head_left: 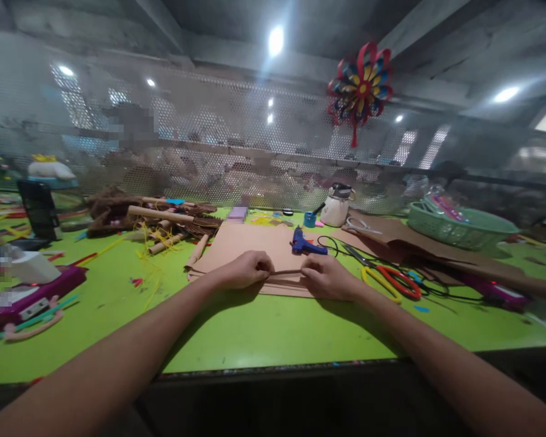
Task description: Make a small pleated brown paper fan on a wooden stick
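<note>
Brown kraft paper [241, 240] lies in a stack on the green table. At its near edge, my left hand [251, 269] and my right hand [324, 274] pinch a narrow rolled or folded strip of the paper between fingers and thumbs. The strip runs from one hand to the other, with further paper layers showing beneath it. A blue glue gun [306, 244] rests on the paper, just beyond my right hand. To the right of that hand are scissors [394, 280] with red and yellow handles.
Brown crumpled paper and rolled tubes [161, 215] pile up at the back left. A phone [39, 209] stands upright near purple power strips. At the right sit a green basket [464, 227] and more brown paper [391, 237]; a white jug [335, 206] stands behind. Black cables cross near the scissors.
</note>
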Action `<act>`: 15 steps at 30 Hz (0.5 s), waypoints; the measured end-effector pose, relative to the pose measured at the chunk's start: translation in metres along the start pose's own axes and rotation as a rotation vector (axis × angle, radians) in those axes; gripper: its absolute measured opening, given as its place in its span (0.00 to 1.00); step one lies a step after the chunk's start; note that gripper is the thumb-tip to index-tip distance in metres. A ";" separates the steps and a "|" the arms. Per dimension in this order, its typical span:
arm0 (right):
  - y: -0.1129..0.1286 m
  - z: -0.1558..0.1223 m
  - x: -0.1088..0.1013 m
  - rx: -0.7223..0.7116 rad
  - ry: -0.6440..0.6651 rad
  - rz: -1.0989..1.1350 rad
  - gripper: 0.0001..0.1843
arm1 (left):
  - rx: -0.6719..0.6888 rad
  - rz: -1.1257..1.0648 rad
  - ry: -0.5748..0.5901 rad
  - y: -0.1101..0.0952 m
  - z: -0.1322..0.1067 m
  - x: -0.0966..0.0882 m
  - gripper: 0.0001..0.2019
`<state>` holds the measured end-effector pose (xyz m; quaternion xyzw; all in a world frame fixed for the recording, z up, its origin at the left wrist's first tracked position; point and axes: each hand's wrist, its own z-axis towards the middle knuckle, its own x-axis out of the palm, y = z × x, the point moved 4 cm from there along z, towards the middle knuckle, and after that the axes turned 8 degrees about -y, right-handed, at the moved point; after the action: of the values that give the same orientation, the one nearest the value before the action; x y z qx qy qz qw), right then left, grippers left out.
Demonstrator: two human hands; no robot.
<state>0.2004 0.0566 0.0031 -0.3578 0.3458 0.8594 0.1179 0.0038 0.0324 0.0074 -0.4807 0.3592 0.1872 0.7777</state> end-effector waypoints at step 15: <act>0.014 0.034 -0.003 0.192 0.071 0.563 0.10 | -0.252 -0.580 0.146 -0.028 -0.009 -0.004 0.18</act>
<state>0.1780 0.0695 0.0299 -0.2648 0.5150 0.8087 -0.1037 0.0161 0.0116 0.0248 -0.6678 0.2361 -0.0344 0.7050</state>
